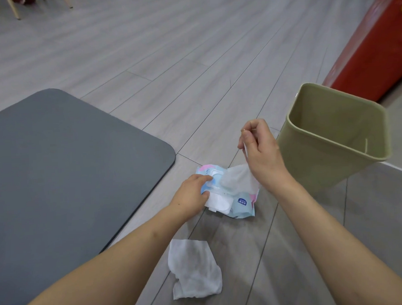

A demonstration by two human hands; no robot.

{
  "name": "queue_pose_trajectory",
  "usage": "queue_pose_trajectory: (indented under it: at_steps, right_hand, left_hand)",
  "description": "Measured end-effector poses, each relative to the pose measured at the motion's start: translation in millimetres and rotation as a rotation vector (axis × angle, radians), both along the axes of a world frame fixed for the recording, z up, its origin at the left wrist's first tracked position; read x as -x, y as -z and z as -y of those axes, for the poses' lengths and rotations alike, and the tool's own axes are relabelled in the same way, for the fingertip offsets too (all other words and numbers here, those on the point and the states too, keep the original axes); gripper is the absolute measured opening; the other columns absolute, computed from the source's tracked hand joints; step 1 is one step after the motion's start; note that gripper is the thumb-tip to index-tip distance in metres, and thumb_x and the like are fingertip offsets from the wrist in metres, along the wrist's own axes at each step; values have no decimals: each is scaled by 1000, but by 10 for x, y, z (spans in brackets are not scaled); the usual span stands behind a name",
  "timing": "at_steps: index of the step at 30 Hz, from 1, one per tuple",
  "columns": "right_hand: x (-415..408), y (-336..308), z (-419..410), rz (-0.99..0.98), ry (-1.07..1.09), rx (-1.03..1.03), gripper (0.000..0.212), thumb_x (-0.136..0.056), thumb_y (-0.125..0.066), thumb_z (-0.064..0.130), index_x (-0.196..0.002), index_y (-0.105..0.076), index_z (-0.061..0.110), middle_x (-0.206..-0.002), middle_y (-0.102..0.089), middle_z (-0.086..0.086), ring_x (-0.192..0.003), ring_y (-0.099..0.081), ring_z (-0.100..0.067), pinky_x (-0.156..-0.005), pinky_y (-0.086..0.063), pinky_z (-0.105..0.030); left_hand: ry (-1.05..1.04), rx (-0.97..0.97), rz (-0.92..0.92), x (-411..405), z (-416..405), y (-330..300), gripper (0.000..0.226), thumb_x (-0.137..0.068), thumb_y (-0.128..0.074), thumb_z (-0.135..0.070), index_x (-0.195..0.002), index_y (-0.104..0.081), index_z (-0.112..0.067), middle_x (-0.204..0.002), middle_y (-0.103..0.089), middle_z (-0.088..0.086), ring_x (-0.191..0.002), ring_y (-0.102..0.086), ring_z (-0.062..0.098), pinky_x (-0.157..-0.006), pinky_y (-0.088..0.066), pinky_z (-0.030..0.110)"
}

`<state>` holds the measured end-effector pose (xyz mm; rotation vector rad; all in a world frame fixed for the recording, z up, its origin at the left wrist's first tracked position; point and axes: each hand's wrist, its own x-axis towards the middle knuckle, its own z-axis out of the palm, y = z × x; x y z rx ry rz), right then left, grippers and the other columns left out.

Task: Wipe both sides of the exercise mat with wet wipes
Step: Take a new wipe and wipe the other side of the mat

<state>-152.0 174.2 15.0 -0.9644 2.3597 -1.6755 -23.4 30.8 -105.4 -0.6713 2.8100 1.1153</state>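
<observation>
A grey exercise mat point(61, 164) lies flat on the floor at the left. To its right sits a pale blue and pink pack of wet wipes point(241, 205) with its white lid flipped open. My left hand point(193, 193) grips the left side of the pack and holds it down. My right hand point(260, 151) is raised above the pack and pinches a white wet wipe point(237, 177) that stretches up out of the opening. Another white wipe point(193, 269) lies crumpled on the floor in front of the pack, between my forearms.
An olive-green waste bin point(331, 161) stands on the floor just right of my right hand. A red padded block point(376, 50) runs along the far right. Wooden chair legs point(13, 9) show at the top left on the grey plank floor.
</observation>
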Motion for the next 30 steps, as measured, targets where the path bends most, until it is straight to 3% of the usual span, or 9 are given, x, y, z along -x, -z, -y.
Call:
queue_pose_trajectory:
  at_steps: [9, 14, 18, 20, 22, 25, 27, 30]
  right_hand:
    - [79, 23, -222, 82, 1, -50, 19, -107, -47, 15, -94, -53, 27, -73, -60, 8, -67, -50, -10, -67, -44, -33]
    - [36, 129, -259, 113, 7, -97, 17, -107, -47, 17, -95, -54, 26, -76, -62, 3, -69, -52, -9, -69, -46, -34]
    - [69, 212, -284, 143, 5, -154, 15, -107, -47, 19, -96, -55, 25, -79, -64, -4, -68, -51, -10, -62, -46, -29]
    - [88, 332, -301, 107, -48, -277, 17, -106, -46, 19, -97, -59, 27, -78, -64, -6, -63, -49, -9, -59, -45, -26]
    - [91, 511, -308, 24, -132, -521, 28, -104, -43, 18, -103, -66, 35, -78, -65, 1, -66, -54, -13, -63, -47, -32]
    - [30, 708, -269, -75, -226, -871, 51, -101, -34, 17, -123, -67, 48, -110, -71, 9, -90, -62, -21, -69, -49, -33]
    - [-17, 764, -223, -157, -275, -999, 60, -99, -30, 16, -135, -59, 54, -136, -64, 9, -108, -60, -23, -76, -49, -34]
    - [-44, 782, -158, -243, -305, -1097, 65, -97, -29, 16, -141, -50, 58, -144, -59, 9, -118, -58, -24, -76, -44, -33]
  left_hand:
    - [-15, -6, 20, 62, 24, 7, 49, -98, -47, -11, -145, -53, -26, -152, -46, -1, -136, -47, 19, -109, -37, 27]
    - [-24, 12, 26, 88, 2, 16, 46, -98, -49, -18, -143, -54, -26, -148, -47, 2, -135, -45, 23, -111, -41, 40]
    - [-65, 23, -21, 80, -36, -31, 42, -100, -47, -20, -140, -56, -28, -135, -47, 1, -130, -39, 21, -106, -42, 40]
    - [-60, 26, -41, 60, -43, -41, 41, -99, -48, -21, -138, -57, -29, -130, -46, -1, -127, -38, 20, -105, -42, 40]
    - [-31, 36, -27, 30, -34, -35, 39, -99, -48, -22, -136, -58, -30, -129, -47, -3, -126, -37, 18, -106, -42, 40]
    - [-6, 57, -11, -16, -6, -42, 41, -99, -43, -14, -134, -61, -28, -136, -49, -5, -129, -39, 18, -106, -42, 40]
    - [18, 63, 3, -57, 31, -66, 53, -92, -39, 0, -133, -61, -27, -141, -50, -6, -131, -42, 19, -107, -41, 40]
    - [96, 72, 20, -134, 106, -74, 66, -81, -42, 9, -135, -60, -26, -148, -47, -6, -135, -41, 21, -110, -39, 41]
